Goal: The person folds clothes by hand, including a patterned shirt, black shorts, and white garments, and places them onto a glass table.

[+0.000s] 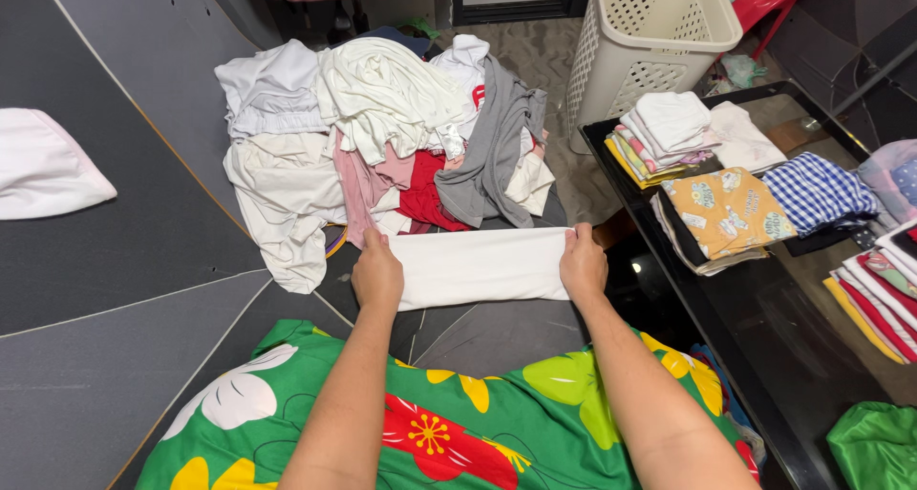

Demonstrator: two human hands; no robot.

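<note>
Floor: grey mat (pixel 115 289) with pale seams, where the person sits in a green flowered garment (pixel 458 423).
Cloth: a white cloth (pixel 478 266) lies folded into a flat band on the mat, just in front of the knees, between the two hands.
Left hand: the left hand (pixel 377 275) rests on the band's left end, fingers curled over the edge and gripping it.
Right hand: the right hand (pixel 583 261) pinches the right end the same way, closed on the cloth.
Pile: an unfolded heap (pixel 382 137) of white, pink, red and grey clothes sits just behind the band, its lower edges touching or nearly touching it.
Desk: a black glass desk (pixel 764 347) to the right carries folded stacks (pixel 731 213), with a white basket (pixel 650 41) beyond.
Risk, pile: a loose sleeve from the heap may catch under the band and drag along (the gap is slim).
Risk, fold: an uneven pull by one hand would likely skew the edges.
Risk, desk: the stacks lie near the desk's edge, so a careless elbow could knock them.
</note>
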